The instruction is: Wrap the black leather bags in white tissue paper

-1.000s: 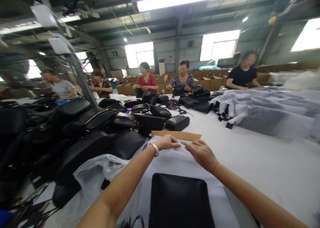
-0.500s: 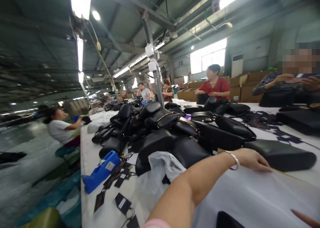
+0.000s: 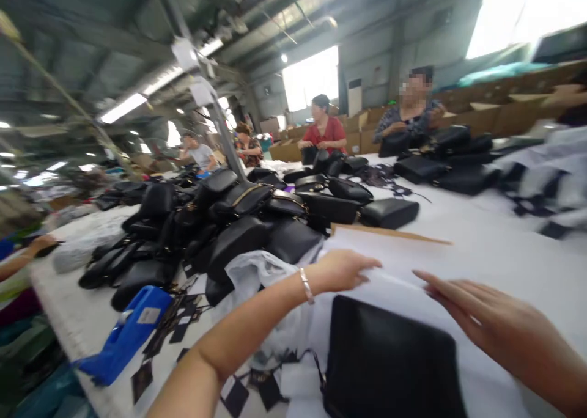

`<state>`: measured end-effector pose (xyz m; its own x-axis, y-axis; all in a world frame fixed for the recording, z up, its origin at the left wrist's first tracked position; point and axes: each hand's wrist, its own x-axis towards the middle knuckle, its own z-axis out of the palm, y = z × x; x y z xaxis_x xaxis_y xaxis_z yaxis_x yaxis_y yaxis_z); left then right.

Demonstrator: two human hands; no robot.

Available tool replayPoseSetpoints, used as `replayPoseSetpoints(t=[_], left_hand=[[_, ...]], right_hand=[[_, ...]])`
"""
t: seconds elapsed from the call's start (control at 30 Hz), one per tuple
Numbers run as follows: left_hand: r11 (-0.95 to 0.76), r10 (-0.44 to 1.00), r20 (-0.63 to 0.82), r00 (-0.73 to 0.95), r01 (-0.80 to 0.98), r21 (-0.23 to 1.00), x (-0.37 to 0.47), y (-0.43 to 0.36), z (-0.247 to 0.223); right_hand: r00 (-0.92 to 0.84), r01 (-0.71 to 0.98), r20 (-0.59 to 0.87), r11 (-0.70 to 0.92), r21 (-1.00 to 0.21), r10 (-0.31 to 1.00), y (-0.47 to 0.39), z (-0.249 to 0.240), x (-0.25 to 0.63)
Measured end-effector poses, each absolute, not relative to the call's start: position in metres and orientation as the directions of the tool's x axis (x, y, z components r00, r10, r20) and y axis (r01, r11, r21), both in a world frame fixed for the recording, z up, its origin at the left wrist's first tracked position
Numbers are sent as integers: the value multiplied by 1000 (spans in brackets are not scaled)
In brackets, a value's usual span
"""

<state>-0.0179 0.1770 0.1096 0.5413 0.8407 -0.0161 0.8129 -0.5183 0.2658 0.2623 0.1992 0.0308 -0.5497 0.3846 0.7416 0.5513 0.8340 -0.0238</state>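
My left hand (image 3: 346,269), with a silver bangle at the wrist, reaches over white sheets (image 3: 380,247) with its fingers apart. To the right, my right hand (image 3: 490,314) hovers low over the white sheets, fingers stretched out. I cannot tell whether either hand touches the sheet's edge between them. Just below lies a flat black bag (image 3: 389,357), partly cut off by the lower frame edge. Beyond the hands, a brown edge (image 3: 408,234) shows behind the white sheets. A crumpled translucent plastic bag (image 3: 257,271) is under and beside my left forearm.
A large heap of black handbags (image 3: 238,204) covers the table's middle. A blue tape dispenser (image 3: 123,335) stands at the left, beside several dark tags (image 3: 183,320). Several people work around the table, including one in red (image 3: 328,131). A metal post (image 3: 224,137) rises behind the heap.
The view has turned right. My right hand has come fully into view, and my left hand no longer rests at the brown-edged sheet's far edge. More of the flat black bag shows.
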Motion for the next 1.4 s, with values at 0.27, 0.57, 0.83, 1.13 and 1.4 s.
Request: replayPoseSetpoints(t=[0.27,0.57,0.83,1.13,1.4], left_hand=[[-585,797,292,529,797,153,-37,84,69],[-639,717,391,577,768,38,-45,22,17],[-629,739,338,582,776,38,-43,-5,7],[-659,735,308,604,743,118,16,-12,11],[-676,724,306,618,724,138,5,-35,-25]], right_hand=[[-567,623,586,767,-156,579,97,68,266],[-584,628,561,764,-146,587,14,15,254],[-543,659,559,731,-179,626,0,-22,255],[-567,665,536,732,-151,626,-7,-26,255],[-585,544,376,691,-476,719,-77,-10,267]])
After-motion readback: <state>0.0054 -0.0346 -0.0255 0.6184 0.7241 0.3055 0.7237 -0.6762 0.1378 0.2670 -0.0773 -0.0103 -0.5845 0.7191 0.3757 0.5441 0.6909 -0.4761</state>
